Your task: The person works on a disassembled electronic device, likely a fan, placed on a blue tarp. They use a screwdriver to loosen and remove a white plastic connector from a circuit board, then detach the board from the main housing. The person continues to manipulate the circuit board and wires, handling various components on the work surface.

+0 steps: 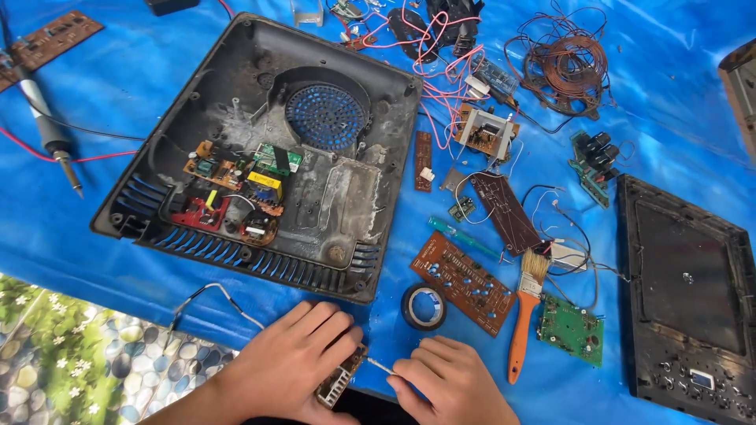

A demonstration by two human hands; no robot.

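- Hands sit at the bottom edge of the view, both palm-down over the blue sheet.
- Left hand (295,358) lies flat with fingers curled over a small circuit board (340,378), its grip pressed on the board's upper edge; a thin grey wire (211,293) loops away from beside the wrist.
- Right hand (449,382) is bunched, thumb and forefinger pinching a thin pale stick (381,366) whose far tip touches the board's right end.
- Board lies between the two hands, tilted, mostly under the left fingers.
- Roll of black tape (424,306) rests just above the right hand, with an orange-handled brush (526,315) to its right.
- Open black appliance casing (260,149) sits above the left hand.
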